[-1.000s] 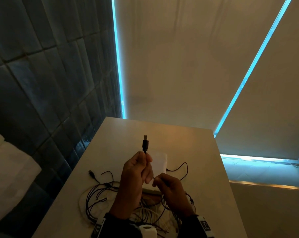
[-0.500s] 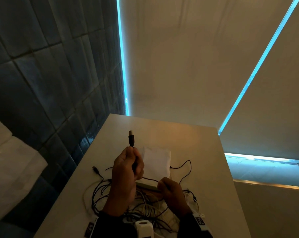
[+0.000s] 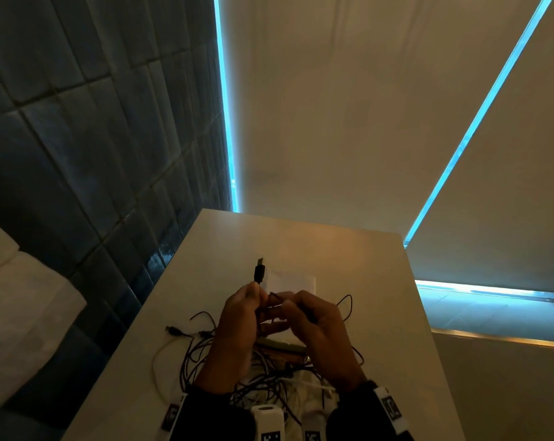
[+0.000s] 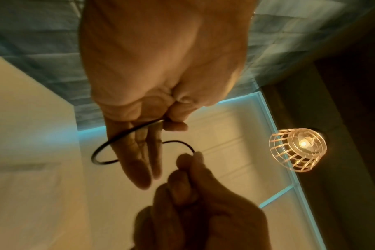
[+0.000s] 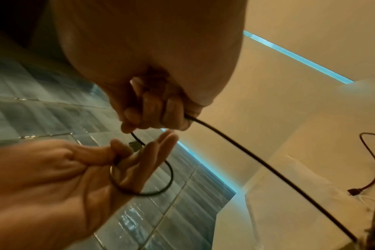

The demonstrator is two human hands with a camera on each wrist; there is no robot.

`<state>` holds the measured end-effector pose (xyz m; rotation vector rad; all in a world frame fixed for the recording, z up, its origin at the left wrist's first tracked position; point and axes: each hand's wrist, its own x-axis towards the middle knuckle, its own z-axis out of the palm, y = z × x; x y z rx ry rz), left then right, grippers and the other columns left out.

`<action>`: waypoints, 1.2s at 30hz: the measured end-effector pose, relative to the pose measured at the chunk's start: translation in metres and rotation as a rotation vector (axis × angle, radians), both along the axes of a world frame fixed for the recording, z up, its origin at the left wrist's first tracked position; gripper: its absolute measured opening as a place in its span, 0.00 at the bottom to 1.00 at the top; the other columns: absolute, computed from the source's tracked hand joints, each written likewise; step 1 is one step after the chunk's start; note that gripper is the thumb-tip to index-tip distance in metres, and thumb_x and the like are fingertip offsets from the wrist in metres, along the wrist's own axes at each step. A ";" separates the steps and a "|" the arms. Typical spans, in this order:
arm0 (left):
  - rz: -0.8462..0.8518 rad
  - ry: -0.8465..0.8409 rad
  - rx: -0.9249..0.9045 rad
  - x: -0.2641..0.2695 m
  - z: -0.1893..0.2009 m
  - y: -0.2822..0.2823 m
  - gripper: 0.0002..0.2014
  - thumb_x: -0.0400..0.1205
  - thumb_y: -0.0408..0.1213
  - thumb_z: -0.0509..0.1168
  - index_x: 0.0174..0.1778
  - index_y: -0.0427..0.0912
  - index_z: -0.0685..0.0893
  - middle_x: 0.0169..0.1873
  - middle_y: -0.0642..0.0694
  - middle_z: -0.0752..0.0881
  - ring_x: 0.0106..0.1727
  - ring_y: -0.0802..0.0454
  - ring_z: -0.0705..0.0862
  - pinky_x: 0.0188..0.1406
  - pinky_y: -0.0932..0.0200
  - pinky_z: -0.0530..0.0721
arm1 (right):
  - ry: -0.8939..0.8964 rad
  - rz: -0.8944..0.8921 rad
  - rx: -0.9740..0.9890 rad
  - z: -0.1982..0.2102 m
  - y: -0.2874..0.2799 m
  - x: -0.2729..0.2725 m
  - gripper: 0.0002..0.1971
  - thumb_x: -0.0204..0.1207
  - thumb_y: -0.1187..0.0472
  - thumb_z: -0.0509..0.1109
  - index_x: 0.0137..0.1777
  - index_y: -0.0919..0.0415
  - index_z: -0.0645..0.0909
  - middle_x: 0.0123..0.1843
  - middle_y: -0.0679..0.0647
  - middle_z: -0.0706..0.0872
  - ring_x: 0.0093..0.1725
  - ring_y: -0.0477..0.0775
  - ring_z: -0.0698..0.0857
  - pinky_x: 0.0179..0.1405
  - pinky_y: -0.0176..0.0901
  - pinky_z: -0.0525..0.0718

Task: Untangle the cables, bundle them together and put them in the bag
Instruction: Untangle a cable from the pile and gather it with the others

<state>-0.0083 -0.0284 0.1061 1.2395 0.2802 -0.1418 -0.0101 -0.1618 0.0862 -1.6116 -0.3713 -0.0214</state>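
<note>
Centrally, left hand (image 3: 237, 316) pinching black cable (image 4: 109, 143) looped round straight fingers, right hand (image 3: 320, 326) pinching same cable, cable tangle (image 3: 205, 361) near counter (image 3: 301, 243) edge, far half bare.

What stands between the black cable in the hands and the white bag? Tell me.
Nothing visible does. The left hand and right hand hold the black cable close to the white bag. Its tail trails down towards the tangle, which might drag.
</note>
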 end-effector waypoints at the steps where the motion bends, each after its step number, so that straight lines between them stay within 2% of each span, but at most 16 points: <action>1: -0.002 -0.004 -0.086 0.001 0.001 0.000 0.18 0.90 0.40 0.46 0.36 0.40 0.70 0.48 0.33 0.90 0.49 0.37 0.89 0.45 0.46 0.85 | 0.019 0.041 -0.014 -0.002 0.001 -0.002 0.09 0.82 0.69 0.64 0.46 0.64 0.86 0.34 0.46 0.88 0.29 0.38 0.81 0.32 0.28 0.76; 3: -0.003 -0.024 -0.304 0.001 0.003 0.001 0.16 0.89 0.41 0.46 0.37 0.41 0.70 0.49 0.29 0.89 0.53 0.33 0.88 0.50 0.46 0.84 | 0.078 0.096 -0.040 -0.010 0.003 -0.004 0.12 0.81 0.68 0.65 0.38 0.57 0.84 0.28 0.41 0.83 0.28 0.36 0.78 0.32 0.27 0.74; 4: 0.010 -0.037 -0.399 0.002 0.003 0.002 0.16 0.89 0.41 0.47 0.38 0.40 0.70 0.46 0.28 0.89 0.52 0.33 0.88 0.50 0.45 0.86 | 0.121 0.117 -0.038 -0.015 0.005 -0.005 0.13 0.81 0.67 0.66 0.35 0.56 0.83 0.27 0.41 0.81 0.28 0.37 0.76 0.31 0.30 0.73; 6: 0.049 -0.071 -0.479 0.003 0.003 0.003 0.14 0.87 0.40 0.49 0.39 0.39 0.72 0.37 0.33 0.89 0.42 0.37 0.90 0.42 0.49 0.89 | 0.178 0.145 -0.039 -0.024 0.006 -0.005 0.14 0.80 0.65 0.67 0.33 0.53 0.83 0.26 0.42 0.79 0.28 0.40 0.73 0.31 0.34 0.72; 7: 0.062 -0.088 -0.480 0.003 0.003 0.003 0.12 0.85 0.40 0.51 0.39 0.40 0.72 0.33 0.36 0.88 0.35 0.41 0.89 0.36 0.52 0.89 | 0.191 0.153 -0.036 -0.027 0.006 -0.005 0.15 0.79 0.64 0.67 0.31 0.51 0.83 0.25 0.42 0.78 0.27 0.41 0.73 0.30 0.34 0.71; 9: 0.070 -0.123 -0.469 0.003 0.004 0.003 0.10 0.80 0.42 0.55 0.38 0.40 0.72 0.29 0.40 0.84 0.24 0.49 0.80 0.26 0.58 0.82 | 0.198 0.166 -0.021 -0.031 0.006 -0.003 0.15 0.78 0.60 0.66 0.29 0.48 0.81 0.24 0.42 0.75 0.26 0.41 0.70 0.29 0.35 0.69; 12: 0.072 -0.166 -0.457 0.004 0.005 0.006 0.10 0.79 0.43 0.56 0.36 0.41 0.72 0.24 0.45 0.76 0.21 0.54 0.66 0.24 0.61 0.66 | 0.202 0.164 0.000 -0.040 0.004 0.001 0.16 0.82 0.64 0.64 0.31 0.55 0.77 0.23 0.42 0.75 0.25 0.37 0.71 0.28 0.30 0.70; 14: 0.068 -0.186 -0.464 0.005 0.005 0.008 0.11 0.80 0.43 0.56 0.36 0.41 0.72 0.22 0.48 0.72 0.21 0.56 0.62 0.24 0.62 0.62 | 0.205 0.141 -0.036 -0.051 0.003 0.003 0.15 0.83 0.67 0.63 0.33 0.60 0.76 0.24 0.41 0.76 0.25 0.35 0.72 0.29 0.26 0.72; 18: 0.057 -0.198 -0.490 0.003 0.009 0.011 0.12 0.81 0.42 0.55 0.35 0.41 0.71 0.21 0.51 0.67 0.19 0.59 0.61 0.22 0.64 0.61 | 0.164 0.083 -0.155 -0.078 0.000 0.005 0.14 0.82 0.56 0.64 0.33 0.48 0.76 0.27 0.42 0.77 0.29 0.38 0.74 0.33 0.33 0.72; 21: 0.051 -0.199 -0.474 0.002 0.011 0.010 0.12 0.82 0.41 0.55 0.34 0.40 0.71 0.20 0.51 0.66 0.18 0.59 0.62 0.21 0.63 0.60 | 0.176 0.042 -0.164 -0.090 -0.001 0.005 0.14 0.80 0.50 0.64 0.31 0.47 0.75 0.27 0.44 0.75 0.28 0.42 0.72 0.31 0.37 0.71; 25: 0.040 -0.195 -0.442 0.001 0.014 0.010 0.15 0.87 0.37 0.49 0.34 0.40 0.70 0.20 0.51 0.67 0.18 0.59 0.61 0.20 0.64 0.59 | 0.197 0.018 -0.160 -0.103 -0.001 0.003 0.15 0.77 0.45 0.63 0.30 0.46 0.75 0.26 0.45 0.74 0.28 0.45 0.71 0.30 0.41 0.70; 28: 0.044 -0.200 -0.423 0.000 0.015 0.013 0.16 0.87 0.38 0.48 0.34 0.39 0.70 0.20 0.50 0.68 0.18 0.59 0.61 0.18 0.64 0.59 | 0.201 -0.029 -0.197 -0.116 -0.002 0.001 0.16 0.76 0.42 0.62 0.30 0.48 0.75 0.27 0.46 0.74 0.29 0.45 0.72 0.31 0.42 0.70; 31: 0.059 -0.203 -0.397 -0.001 0.014 0.016 0.15 0.87 0.39 0.49 0.35 0.40 0.70 0.20 0.50 0.68 0.18 0.59 0.60 0.18 0.64 0.58 | 0.212 -0.070 -0.204 -0.130 -0.004 0.000 0.23 0.76 0.42 0.62 0.32 0.63 0.73 0.26 0.49 0.73 0.28 0.44 0.70 0.30 0.40 0.69; 32: 0.066 -0.200 -0.384 -0.001 0.013 0.017 0.15 0.87 0.39 0.49 0.35 0.39 0.71 0.20 0.50 0.69 0.18 0.59 0.60 0.18 0.64 0.59 | 0.222 -0.086 -0.206 -0.132 -0.004 -0.001 0.23 0.77 0.44 0.63 0.32 0.65 0.73 0.26 0.48 0.72 0.27 0.44 0.70 0.30 0.40 0.69; 34: 0.085 -0.183 -0.347 0.000 0.010 0.018 0.15 0.88 0.38 0.48 0.35 0.39 0.71 0.20 0.50 0.69 0.18 0.59 0.60 0.16 0.66 0.61 | 0.240 -0.136 -0.214 -0.133 -0.004 0.000 0.20 0.77 0.47 0.64 0.31 0.63 0.75 0.25 0.47 0.75 0.26 0.43 0.72 0.30 0.40 0.70; 36: 0.102 -0.157 -0.300 0.001 0.007 0.019 0.15 0.88 0.37 0.48 0.36 0.39 0.71 0.20 0.50 0.69 0.17 0.59 0.61 0.15 0.67 0.62 | 0.251 -0.218 -0.219 -0.123 -0.005 0.002 0.18 0.75 0.45 0.64 0.30 0.57 0.79 0.26 0.48 0.79 0.28 0.44 0.76 0.30 0.43 0.74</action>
